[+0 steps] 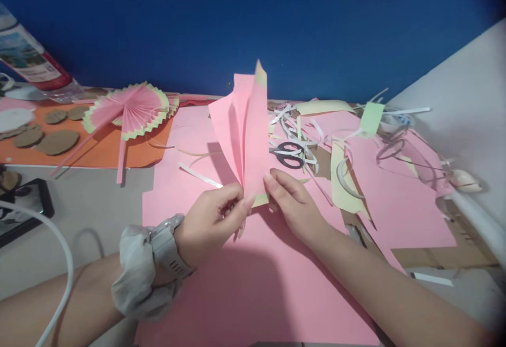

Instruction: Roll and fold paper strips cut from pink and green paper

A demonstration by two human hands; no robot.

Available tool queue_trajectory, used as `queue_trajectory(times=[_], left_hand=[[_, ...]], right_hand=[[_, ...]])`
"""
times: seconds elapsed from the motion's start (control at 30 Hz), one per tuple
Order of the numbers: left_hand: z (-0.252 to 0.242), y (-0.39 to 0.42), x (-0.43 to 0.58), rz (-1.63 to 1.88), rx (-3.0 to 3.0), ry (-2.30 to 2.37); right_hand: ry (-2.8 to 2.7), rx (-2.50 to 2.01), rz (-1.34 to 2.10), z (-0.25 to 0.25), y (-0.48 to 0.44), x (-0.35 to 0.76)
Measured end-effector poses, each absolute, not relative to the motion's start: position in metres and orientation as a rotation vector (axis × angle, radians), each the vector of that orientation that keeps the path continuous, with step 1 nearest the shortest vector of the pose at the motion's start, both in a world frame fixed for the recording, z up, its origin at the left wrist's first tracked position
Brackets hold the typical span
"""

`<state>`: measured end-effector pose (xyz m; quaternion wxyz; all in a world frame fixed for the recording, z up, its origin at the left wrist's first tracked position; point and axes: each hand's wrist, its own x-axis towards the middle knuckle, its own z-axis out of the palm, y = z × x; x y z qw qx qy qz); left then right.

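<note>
A pleated pink paper [255, 141] with yellow-green edges stands upright between my hands, its folds fanning out toward the top left. My left hand [215, 212] pinches the folds at the lower end; a watch and a grey scrunchie are on that wrist. With thumb and fingers, my right hand [292, 204] grips the paper's lower right edge. Beneath both hands lies a large pink sheet [237, 294]. Dark-handled scissors [290, 155] rest among paper strips just beyond my right hand. Their blades are hidden.
A finished-looking pink fan [134, 109] with green edging lies on orange paper [150, 152], near brown cardboard discs [58, 142]. A bottle [35, 57] and a phone [23, 210] are at left, with a white cable [65, 262]. Paper scraps [395, 189] and eyeglasses [391, 149] spread at right.
</note>
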<state>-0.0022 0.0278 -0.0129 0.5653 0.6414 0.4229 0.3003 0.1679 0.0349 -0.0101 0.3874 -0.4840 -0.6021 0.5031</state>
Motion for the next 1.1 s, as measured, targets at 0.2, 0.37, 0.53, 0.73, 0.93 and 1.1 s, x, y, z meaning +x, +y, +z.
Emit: queue_trajectory(times=[0.2, 0.37, 0.53, 0.73, 0.93, 1.1], left_hand=[[-0.011, 0.027, -0.003, 0.661, 1.521, 0.952], [-0.011, 0.027, -0.002, 0.558, 1.502, 0.865], [-0.011, 0.030, -0.001, 0.497, 1.477, 0.848], [-0.008, 0.027, 0.000, 0.444, 1.583, 0.841], [-0.008, 0.027, 0.001, 0.543, 1.769, 0.916], [-0.005, 0.031, -0.001, 0.707, 1.966, 0.936]], right_hand=[[-1.528, -1.184, 1.270, -0.010, 0.035, 0.169], [-1.301, -1.163, 1.360, -0.017, 0.038, 0.171], [-1.090, -1.110, 1.433, -0.023, 0.040, 0.171], [-0.989, -1.063, 1.422, -0.022, 0.042, 0.170], [-1.046, -1.032, 1.394, -0.018, 0.042, 0.168], [-1.143, -1.005, 1.461, -0.015, 0.041, 0.168]])
